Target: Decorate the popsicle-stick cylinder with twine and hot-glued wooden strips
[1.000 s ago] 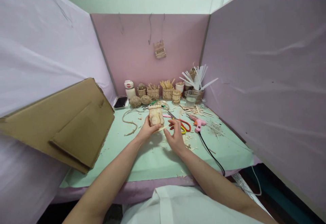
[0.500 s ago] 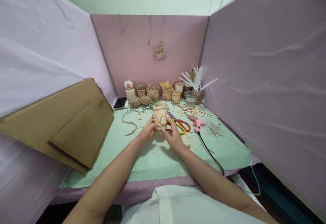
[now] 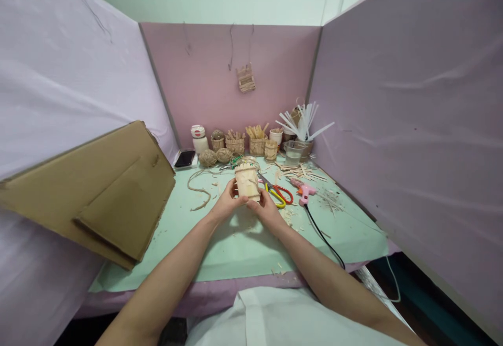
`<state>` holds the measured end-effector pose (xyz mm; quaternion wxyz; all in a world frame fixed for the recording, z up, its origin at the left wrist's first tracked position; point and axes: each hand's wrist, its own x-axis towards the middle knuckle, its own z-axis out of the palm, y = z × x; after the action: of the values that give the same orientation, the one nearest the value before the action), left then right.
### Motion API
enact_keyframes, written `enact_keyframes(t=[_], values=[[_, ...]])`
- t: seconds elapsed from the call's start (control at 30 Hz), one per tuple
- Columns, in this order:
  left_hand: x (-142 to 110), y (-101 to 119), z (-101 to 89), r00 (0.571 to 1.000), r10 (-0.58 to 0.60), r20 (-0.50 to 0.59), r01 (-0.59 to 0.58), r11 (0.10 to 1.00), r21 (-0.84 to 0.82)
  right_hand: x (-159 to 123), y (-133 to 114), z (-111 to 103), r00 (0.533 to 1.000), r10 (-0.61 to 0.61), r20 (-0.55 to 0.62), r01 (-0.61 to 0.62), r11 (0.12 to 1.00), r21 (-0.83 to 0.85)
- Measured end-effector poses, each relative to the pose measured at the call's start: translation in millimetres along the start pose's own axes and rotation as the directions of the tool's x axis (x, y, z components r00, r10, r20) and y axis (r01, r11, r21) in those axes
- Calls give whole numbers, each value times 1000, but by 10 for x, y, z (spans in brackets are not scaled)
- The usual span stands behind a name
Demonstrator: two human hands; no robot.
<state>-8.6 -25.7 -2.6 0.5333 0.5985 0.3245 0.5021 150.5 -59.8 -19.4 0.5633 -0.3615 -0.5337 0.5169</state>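
while you hold the little stick cup (image 3: pixel 247 181) up between both hands above the green table (image 3: pixel 236 246), treat it as light and rather fragile: it looks built from thin wooden sticks glued side by side, so it is likely stiff along the sticks but weak at the seams. squeeze hard and a joint could crack. the safest hold, i judge, is low on the wall and under the base, with your fingers spread over several sticks rather than pinching 1.

your left hand (image 3: pixel 226 204) comes in from the lower left, forearm stretched forward, fingers curled around the cup's left side and closed on it. your right hand (image 3: pixel 266 211) meets it from the right, fingertips pressed to the lower right edge near the base, so it too is clamped on the cup. both wrists sit low and close together, and the cup stands roughly upright, tilted a touch.

just behind the cup lie the scissors (image 3: pixel 280 193) with red and yellow handles, and near them to the right the pink glue gun (image 3: pixel 302 193), its black cord running toward you. loose twine (image 3: pixel 198 188) curls on the table to the left. a row of small baskets (image 3: pixel 247 146) lines the back wall, and a brown cardboard sheet (image 3: pixel 98 194) leans at your left.
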Motion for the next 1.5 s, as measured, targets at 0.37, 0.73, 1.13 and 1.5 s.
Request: enact_keyframes(t=[0.37,0.73,1.13,1.5], values=[[-69,127,52,981,-137,134,173,934,-312,-25,-189,-80,937,187,295,-331,746,577],[-122,224,102,954,-204,218,280,863,-420,-37,-200,-91,861,242,448,-465,731,499],[62,294,-66,912,-125,-392,-68,894,-442,-156,-120,-39,799,226,557,-374,912,167],[249,368,-765,301,289,-909,-378,911,164,-431,-1259,-209,797,89,597,296,804,-515]])
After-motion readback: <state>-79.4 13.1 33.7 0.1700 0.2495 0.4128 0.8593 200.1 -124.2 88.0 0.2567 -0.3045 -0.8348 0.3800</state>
